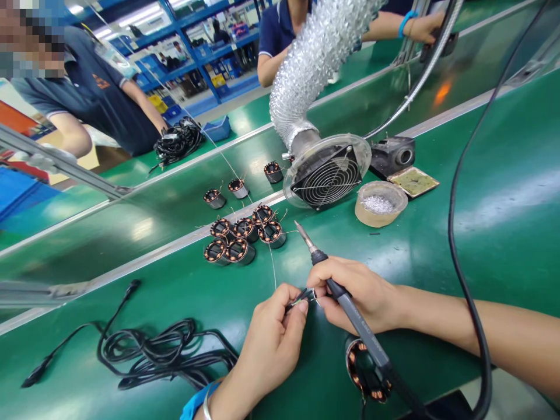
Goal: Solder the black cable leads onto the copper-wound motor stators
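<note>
My left hand (271, 338) pinches the stripped end of a black cable (296, 301), with small wires showing at the fingertips. In my right hand (365, 291) is a soldering iron (355, 319), its tip pointing up and away to the left. The right thumb and fingertips also meet the wire ends beside the left hand; exactly what they grip there is hard to see. Below the iron's handle lies a motor stator (352, 359) with copper windings, partly covered by the handle. A thin solder wire (273, 262) hangs down behind my left hand.
Several stators (240, 252) stand grouped ahead, others on the conveyor (175, 204) beyond. A fume extractor fan (330, 178) with a foil duct (312, 70), an iron stand (396, 156) and a round tub (380, 213) sit at right. Coiled power cords (149, 356) lie left. Two co-workers are across.
</note>
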Demonstrator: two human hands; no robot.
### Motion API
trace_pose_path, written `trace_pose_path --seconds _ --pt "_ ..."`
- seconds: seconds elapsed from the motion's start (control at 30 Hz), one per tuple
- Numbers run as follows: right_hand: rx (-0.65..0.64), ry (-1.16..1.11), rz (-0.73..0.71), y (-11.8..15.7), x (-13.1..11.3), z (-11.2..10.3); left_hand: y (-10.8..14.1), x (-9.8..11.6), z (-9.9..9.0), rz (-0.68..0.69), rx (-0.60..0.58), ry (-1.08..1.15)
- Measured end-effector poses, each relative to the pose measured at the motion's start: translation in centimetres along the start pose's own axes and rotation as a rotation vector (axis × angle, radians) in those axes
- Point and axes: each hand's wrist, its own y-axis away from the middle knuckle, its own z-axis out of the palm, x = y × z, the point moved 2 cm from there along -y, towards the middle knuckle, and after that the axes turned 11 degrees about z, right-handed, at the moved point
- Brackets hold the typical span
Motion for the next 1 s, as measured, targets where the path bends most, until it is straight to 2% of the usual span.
trace_pose_path --seconds 0.3,0.5,0.8,1.0 --pt "-0.009 -0.033 0.043 0.09 0.07 -0.06 -0.11 -0.54 0.38 -0.04 0.043 0.122" --pt "0.003 -0.047 0.029 0.13 0.12 -0.03 0.04 -0.52 0.58 -0.07 0.063 0.155" --pt "-0.004 -0.044 0.025 0.02 0.04 -0.22 -0.27 -0.32 0.76 -0.15 0.144 0.332" --pt "-0.01 -0.06 0.005 0.07 0.08 -0.2 -0.49 -0.16 0.98 -0.153 0.155 0.363"
